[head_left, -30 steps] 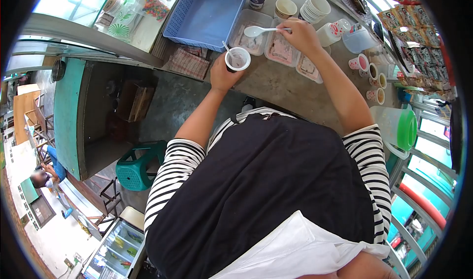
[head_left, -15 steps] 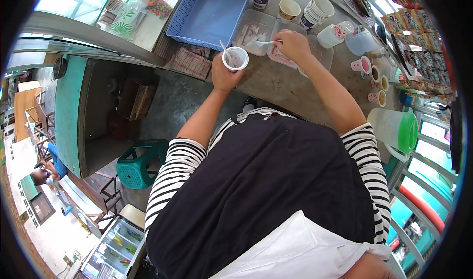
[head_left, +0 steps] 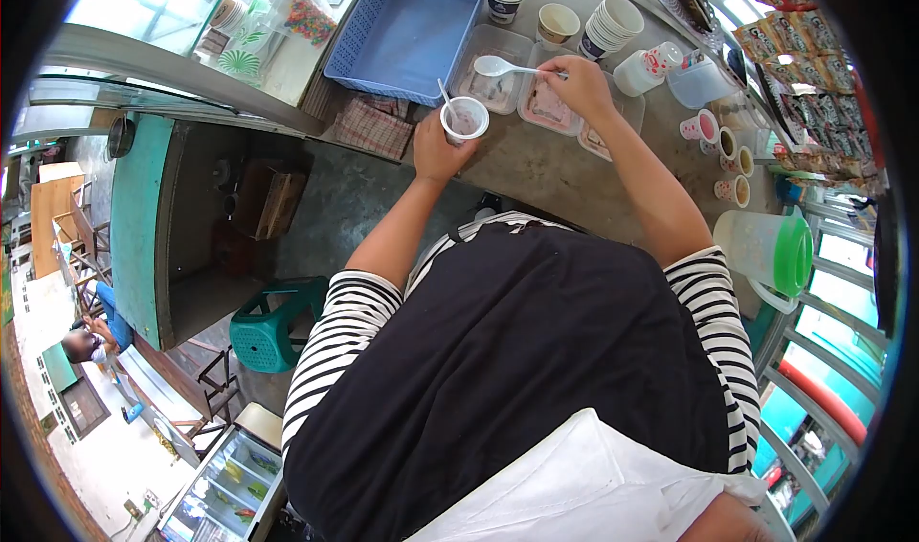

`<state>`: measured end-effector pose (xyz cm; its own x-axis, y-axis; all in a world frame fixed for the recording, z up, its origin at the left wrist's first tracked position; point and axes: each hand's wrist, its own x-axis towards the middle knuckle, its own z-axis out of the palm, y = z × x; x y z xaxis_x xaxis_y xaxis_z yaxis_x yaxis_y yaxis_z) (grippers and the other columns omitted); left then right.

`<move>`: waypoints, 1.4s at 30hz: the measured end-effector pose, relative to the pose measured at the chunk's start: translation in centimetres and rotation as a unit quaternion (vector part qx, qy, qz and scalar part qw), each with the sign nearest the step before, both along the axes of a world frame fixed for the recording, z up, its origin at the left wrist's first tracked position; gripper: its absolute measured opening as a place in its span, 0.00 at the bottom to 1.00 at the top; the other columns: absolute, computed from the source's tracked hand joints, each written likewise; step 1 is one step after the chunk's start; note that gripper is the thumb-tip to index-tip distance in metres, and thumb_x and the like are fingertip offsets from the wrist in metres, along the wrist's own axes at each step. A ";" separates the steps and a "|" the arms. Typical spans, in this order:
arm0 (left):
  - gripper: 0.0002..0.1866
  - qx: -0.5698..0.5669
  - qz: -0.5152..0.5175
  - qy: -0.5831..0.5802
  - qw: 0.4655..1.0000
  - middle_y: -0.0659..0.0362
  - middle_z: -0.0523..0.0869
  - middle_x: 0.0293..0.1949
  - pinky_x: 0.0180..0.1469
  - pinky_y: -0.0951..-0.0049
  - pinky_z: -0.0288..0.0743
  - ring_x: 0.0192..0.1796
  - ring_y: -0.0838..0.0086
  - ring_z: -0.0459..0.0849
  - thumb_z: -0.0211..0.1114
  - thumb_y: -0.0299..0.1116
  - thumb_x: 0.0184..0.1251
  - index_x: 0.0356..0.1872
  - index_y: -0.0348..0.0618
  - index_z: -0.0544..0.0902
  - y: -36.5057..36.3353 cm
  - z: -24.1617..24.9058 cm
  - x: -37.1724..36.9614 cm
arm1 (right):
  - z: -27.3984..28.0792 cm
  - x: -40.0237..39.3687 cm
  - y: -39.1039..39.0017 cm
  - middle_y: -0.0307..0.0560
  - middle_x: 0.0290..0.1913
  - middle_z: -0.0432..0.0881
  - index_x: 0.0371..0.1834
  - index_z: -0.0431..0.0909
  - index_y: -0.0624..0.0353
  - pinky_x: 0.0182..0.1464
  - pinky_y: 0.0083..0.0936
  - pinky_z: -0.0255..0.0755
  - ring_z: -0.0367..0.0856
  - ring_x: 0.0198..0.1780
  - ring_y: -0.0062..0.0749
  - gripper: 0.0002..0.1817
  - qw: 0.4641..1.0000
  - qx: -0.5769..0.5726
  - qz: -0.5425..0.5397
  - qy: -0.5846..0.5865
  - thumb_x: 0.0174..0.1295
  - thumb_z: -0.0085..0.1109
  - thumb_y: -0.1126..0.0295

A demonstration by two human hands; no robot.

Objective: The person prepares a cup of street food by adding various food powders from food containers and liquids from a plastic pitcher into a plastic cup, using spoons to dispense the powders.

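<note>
My left hand (head_left: 438, 151) is wrapped round a small white cup (head_left: 466, 119) with a thin handle standing in it and something pinkish inside. In my right hand (head_left: 574, 87) is a white spoon (head_left: 495, 66), pinched by its handle, with its bowl to the left over a clear plastic tub (head_left: 476, 87). Below my right fingers sits a second tub (head_left: 548, 108) with pink contents. Part of a third tub (head_left: 627, 111) shows beyond my right wrist.
A blue basket (head_left: 407, 30) stands left of the tubs, with a checked cloth (head_left: 369, 130) below it. Paper cups (head_left: 613, 25) line the back. A green-lidded pitcher (head_left: 766, 250) is at the right, a green stool (head_left: 263, 336) at the lower left. A person (head_left: 100, 336) sits far left.
The spoon has tilted up and its bowl has moved slightly back over the left tub. My left hand and the cup have shifted slightly to the right.
</note>
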<state>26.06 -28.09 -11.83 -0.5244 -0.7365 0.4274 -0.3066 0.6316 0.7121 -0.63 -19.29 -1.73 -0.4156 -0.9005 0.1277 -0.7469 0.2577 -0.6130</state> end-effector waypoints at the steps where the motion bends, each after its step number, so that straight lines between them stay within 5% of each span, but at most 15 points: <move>1: 0.32 0.014 0.000 -0.010 1.000 0.51 0.85 0.47 0.53 0.54 0.75 0.49 0.51 0.83 0.79 0.41 0.42 0.53 0.43 0.81 0.1 0.3 0.0 | 0.6 0.1 0.3 0.47 0.40 0.88 0.39 0.90 0.50 0.45 0.37 0.78 0.86 0.43 0.44 0.11 1.000 0.001 -0.001 0.000 0.58 0.65 0.59; 10: 0.30 0.028 -0.011 0.010 1.000 0.52 0.87 0.43 0.48 0.56 0.78 0.46 0.51 0.86 0.79 0.41 0.44 0.51 0.43 0.82 0.2 1.1 -0.3 | 3.9 3.5 2.5 0.43 0.35 0.86 0.38 0.90 0.52 0.42 0.31 0.76 0.85 0.35 0.41 0.09 0.995 0.014 0.097 -0.017 0.58 0.66 0.63; 16: 0.31 0.044 -0.024 0.021 0.998 0.51 0.87 0.45 0.50 0.57 0.79 0.48 0.52 0.86 0.80 0.39 0.43 0.52 0.42 0.82 0.3 1.4 -0.2 | 3.9 4.5 3.0 0.39 0.33 0.85 0.40 0.88 0.52 0.39 0.34 0.74 0.84 0.34 0.38 0.08 0.953 -0.114 0.194 0.204 0.60 0.65 0.65; 25: 0.33 0.044 0.000 0.000 0.999 0.50 0.87 0.48 0.52 0.58 0.79 0.50 0.52 0.85 0.81 0.39 0.43 0.54 0.41 0.81 0.2 0.6 0.0 | 0.5 2.2 2.3 0.44 0.38 0.88 0.38 0.90 0.52 0.40 0.31 0.77 0.86 0.36 0.39 0.10 0.998 -0.056 -0.007 0.007 0.59 0.68 0.61; 28: 0.33 0.037 -0.006 -0.006 0.999 0.50 0.87 0.48 0.52 0.57 0.79 0.50 0.52 0.85 0.81 0.39 0.43 0.54 0.41 0.81 0.1 0.3 0.0 | -0.8 2.5 2.8 0.45 0.37 0.88 0.44 0.89 0.53 0.38 0.27 0.77 0.87 0.35 0.31 0.12 0.996 0.045 -0.029 -0.069 0.61 0.66 0.62; 30: 0.33 0.030 -0.004 -0.001 1.000 0.49 0.87 0.48 0.52 0.57 0.79 0.50 0.52 0.85 0.81 0.39 0.43 0.53 0.41 0.81 0.1 0.3 0.0 | -1.5 2.4 3.1 0.46 0.43 0.89 0.57 0.84 0.54 0.37 0.24 0.77 0.86 0.35 0.25 0.19 0.956 0.099 -0.020 -0.275 0.63 0.66 0.64; 33: 0.32 0.022 0.005 0.008 1.000 0.49 0.87 0.47 0.51 0.57 0.80 0.49 0.52 0.86 0.81 0.39 0.43 0.53 0.40 0.81 0.3 0.5 -0.1 | -2.6 1.9 4.7 0.46 0.52 0.85 0.68 0.75 0.54 0.35 0.22 0.76 0.84 0.35 0.21 0.27 0.916 -0.008 0.016 -0.401 0.64 0.66 0.66; 36: 0.32 0.022 0.008 0.018 1.000 0.48 0.87 0.45 0.50 0.57 0.80 0.48 0.51 0.86 0.81 0.39 0.44 0.53 0.40 0.81 0.5 0.8 -0.2 | -2.8 0.6 7.3 0.46 0.60 0.79 0.70 0.72 0.56 0.39 0.17 0.75 0.81 0.36 0.19 0.28 0.940 -0.029 -0.003 -0.340 0.67 0.64 0.66; 42: 0.31 0.007 0.002 0.018 1.000 0.47 0.87 0.44 0.49 0.56 0.80 0.47 0.50 0.86 0.81 0.39 0.43 0.52 0.40 0.81 0.4 0.4 -0.4 | -3.0 -2.6 15.2 0.41 0.54 0.80 0.63 0.78 0.56 0.38 0.17 0.75 0.79 0.35 0.17 0.19 0.932 -0.142 -0.120 -0.311 0.68 0.61 0.70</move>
